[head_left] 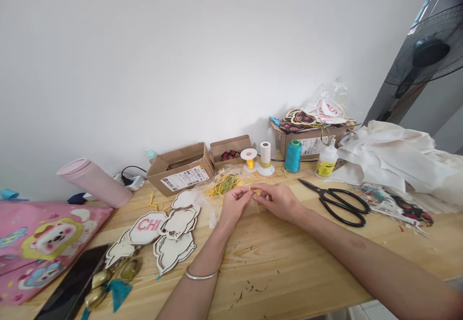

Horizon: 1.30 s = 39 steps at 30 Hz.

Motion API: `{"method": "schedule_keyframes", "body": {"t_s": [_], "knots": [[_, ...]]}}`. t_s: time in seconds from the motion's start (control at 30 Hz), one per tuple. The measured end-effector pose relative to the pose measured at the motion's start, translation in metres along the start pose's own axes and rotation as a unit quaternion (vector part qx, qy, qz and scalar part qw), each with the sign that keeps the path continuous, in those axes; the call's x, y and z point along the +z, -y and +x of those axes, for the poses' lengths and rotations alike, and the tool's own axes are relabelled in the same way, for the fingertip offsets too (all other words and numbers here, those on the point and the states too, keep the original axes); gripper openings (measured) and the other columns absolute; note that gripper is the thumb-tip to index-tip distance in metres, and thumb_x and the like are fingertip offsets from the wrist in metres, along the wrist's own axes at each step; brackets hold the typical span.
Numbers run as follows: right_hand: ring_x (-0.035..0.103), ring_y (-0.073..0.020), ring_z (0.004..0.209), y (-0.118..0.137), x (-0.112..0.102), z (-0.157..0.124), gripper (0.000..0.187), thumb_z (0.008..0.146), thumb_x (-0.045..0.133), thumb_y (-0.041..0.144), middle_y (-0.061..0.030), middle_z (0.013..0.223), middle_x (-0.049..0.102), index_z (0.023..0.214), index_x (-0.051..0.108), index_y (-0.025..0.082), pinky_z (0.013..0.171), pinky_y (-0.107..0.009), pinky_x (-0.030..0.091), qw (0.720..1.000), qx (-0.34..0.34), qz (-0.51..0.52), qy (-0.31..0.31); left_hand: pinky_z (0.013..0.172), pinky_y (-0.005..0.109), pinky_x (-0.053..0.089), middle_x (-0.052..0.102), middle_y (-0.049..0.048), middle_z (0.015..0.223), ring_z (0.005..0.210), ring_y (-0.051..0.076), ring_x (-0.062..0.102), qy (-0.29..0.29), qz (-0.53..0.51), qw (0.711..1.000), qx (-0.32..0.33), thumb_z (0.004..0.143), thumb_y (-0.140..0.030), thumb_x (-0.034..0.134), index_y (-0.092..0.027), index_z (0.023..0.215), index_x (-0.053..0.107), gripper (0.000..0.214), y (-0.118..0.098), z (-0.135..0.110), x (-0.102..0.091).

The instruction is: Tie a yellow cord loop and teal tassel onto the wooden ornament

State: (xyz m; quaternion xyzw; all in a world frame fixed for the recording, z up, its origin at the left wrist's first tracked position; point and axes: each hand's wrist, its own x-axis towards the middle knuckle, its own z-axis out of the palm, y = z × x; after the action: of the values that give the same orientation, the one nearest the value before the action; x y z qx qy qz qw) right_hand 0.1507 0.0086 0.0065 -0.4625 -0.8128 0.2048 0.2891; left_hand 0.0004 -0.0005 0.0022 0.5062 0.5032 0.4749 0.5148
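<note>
Both hands meet over the middle of the wooden table. My left hand (237, 205) pinches a thin yellow cord (257, 207) between thumb and fingers. Close beside it, my right hand (278, 200) pinches the same cord, whose short end hangs below the fingertips. Just behind my left hand lies a bundle of yellow and green cords (226, 185) on clear plastic. Black-handled scissors (334, 201) rest to the right of my right hand, blades partly apart. Left of my left hand lie several white cloud-shaped pieces (180, 222), one with pink lettering.
Behind stand a spool of yellow thread (249, 160), a white spool (265, 156), a teal thread cone (292, 157) and a glue bottle (326, 160). Cardboard boxes (181, 173) line the wall. White fabric (394, 156) is heaped right; a pink tumbler (96, 182) and phone (74, 281) lie left.
</note>
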Motion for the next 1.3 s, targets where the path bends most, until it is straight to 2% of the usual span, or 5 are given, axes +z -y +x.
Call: {"method": "schedule_keyframes", "body": {"t_s": [0.27,0.43,0.77,0.97,1.3], "knots": [[0.05,-0.0083,0.047,0.0003,-0.0027,0.0009,0.013,0.076,0.053,0.023,0.0018,0.063,0.065,0.081,0.065,0.021,0.049,-0.02,0.034,1.0,0.016,-0.01,-0.023,0.047,0.018,0.033,0.061,-0.0012,0.057,0.046,0.006,0.045,-0.032,0.017,0.999,0.015,0.061,-0.031,0.066,-0.015,0.067,0.066,0.018,0.0011,-0.0006,0.0008],[0.05,-0.0077,0.047,0.0001,-0.002,0.0002,0.013,0.076,0.052,0.023,0.0016,0.068,0.066,0.08,0.064,0.021,0.049,-0.019,0.034,1.0,0.009,0.008,-0.024,0.055,0.021,0.04,0.066,0.0011,0.064,0.056,0.01,0.054,-0.049,0.012,0.998,0.026,0.058,-0.028,0.068,-0.015,0.068,0.068,0.016,-0.0004,-0.0012,0.0014],[0.051,-0.0082,0.048,0.0023,-0.0044,-0.0001,0.016,0.077,0.051,0.025,0.0014,0.067,0.067,0.083,0.066,0.023,0.049,-0.019,0.033,1.0,0.012,-0.015,-0.013,0.066,0.025,0.044,0.066,0.0013,0.068,0.065,0.013,0.057,-0.069,0.025,0.996,0.047,0.057,-0.023,0.067,-0.016,0.068,0.065,0.013,0.0005,0.0001,-0.0001],[0.05,-0.0082,0.047,-0.0011,-0.0027,-0.0008,0.021,0.08,0.048,0.029,0.0015,0.063,0.066,0.084,0.067,0.025,0.047,-0.019,0.031,0.999,-0.002,-0.014,-0.029,0.07,0.024,0.044,0.065,0.0024,0.076,0.074,0.013,0.058,-0.034,0.008,0.998,0.053,0.059,-0.023,0.066,-0.015,0.081,0.064,0.023,0.0036,0.0013,-0.0011],[0.054,-0.0095,0.052,-0.0076,0.0025,0.0004,0.02,0.079,0.049,0.028,0.0009,0.062,0.065,0.086,0.067,0.023,0.048,-0.019,0.036,0.998,0.004,0.059,-0.034,0.067,0.024,0.043,0.067,0.0027,0.073,0.067,0.013,0.059,0.001,0.023,0.999,0.036,0.061,-0.026,0.066,-0.015,0.094,0.06,0.036,0.0022,-0.001,-0.0012]]}}
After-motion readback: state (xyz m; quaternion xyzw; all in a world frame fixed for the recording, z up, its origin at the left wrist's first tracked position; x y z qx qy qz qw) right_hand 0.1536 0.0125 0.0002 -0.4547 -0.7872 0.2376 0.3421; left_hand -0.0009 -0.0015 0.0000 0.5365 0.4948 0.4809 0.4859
